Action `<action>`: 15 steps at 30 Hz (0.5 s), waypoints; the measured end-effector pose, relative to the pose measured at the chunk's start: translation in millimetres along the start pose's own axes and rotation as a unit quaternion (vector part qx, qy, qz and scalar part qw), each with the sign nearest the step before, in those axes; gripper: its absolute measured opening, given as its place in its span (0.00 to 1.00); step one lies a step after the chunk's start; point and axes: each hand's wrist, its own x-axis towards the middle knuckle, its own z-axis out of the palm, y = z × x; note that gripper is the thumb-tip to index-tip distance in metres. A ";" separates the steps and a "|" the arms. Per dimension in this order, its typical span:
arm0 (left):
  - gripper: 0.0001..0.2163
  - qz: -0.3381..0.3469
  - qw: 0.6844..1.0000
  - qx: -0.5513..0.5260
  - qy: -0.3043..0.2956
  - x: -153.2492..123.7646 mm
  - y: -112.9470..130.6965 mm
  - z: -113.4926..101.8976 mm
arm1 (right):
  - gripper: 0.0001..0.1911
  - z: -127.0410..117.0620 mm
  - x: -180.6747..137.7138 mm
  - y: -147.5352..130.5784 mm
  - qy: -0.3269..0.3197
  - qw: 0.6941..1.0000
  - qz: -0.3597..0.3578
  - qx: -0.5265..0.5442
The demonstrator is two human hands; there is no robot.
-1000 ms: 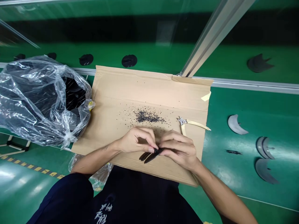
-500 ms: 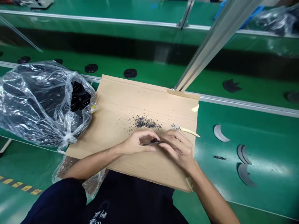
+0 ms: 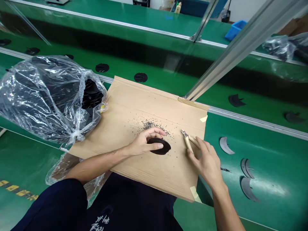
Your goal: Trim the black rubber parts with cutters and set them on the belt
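Over the cardboard sheet [image 3: 134, 96], my left hand [image 3: 146, 141] pinches a round black plastic disc [image 3: 161, 148], thumb on its upper face and fingers behind its far edge. My right hand [image 3: 205, 157] grips the handles of a pair of side cutters [image 3: 189, 141] with cream-coloured grips; the handles are spread and the jaws point up and left. A scatter of small black plastic bits [image 3: 150, 124] lies on the cardboard just beyond my left hand. The cutters' jaws are apart from the disc.
A clear plastic bag [image 3: 48, 96] full of black parts lies at the left, its mouth facing the cardboard. Curved grey pieces [image 3: 247, 189] lie on the green bench at right. A metal post [image 3: 216, 57] rises beyond the cardboard; black discs [image 3: 141, 77] rest on the green belt.
My right hand has left the disc, moved right and picked up the side cutters from the cardboard. My left hand still holds the disc, now tilted with its face showing. The view has shifted slightly.
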 end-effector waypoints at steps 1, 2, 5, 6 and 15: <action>0.20 -0.003 1.000 -0.006 -0.001 0.6 0.6 -0.5 | 0.27 -2.0 2.6 -0.3 0.002 0.999 0.014 0.048; 0.20 -0.005 1.000 -0.010 -0.002 1.1 1.1 -0.8 | 0.26 -3.8 5.3 -0.5 0.002 0.994 0.027 0.108; 0.19 0.006 1.000 -0.006 0.009 1.8 2.1 -1.3 | 0.21 -6.1 15.3 -2.5 -0.010 0.948 0.047 0.315; 0.17 0.016 1.000 0.001 0.014 1.8 2.1 -1.3 | 0.21 -5.9 19.5 -4.4 -0.015 0.924 0.046 0.379; 0.12 0.094 0.992 0.077 0.034 4.1 -1.4 -3.0 | 0.16 3.4 46.7 -38.2 -0.134 0.836 -0.018 0.532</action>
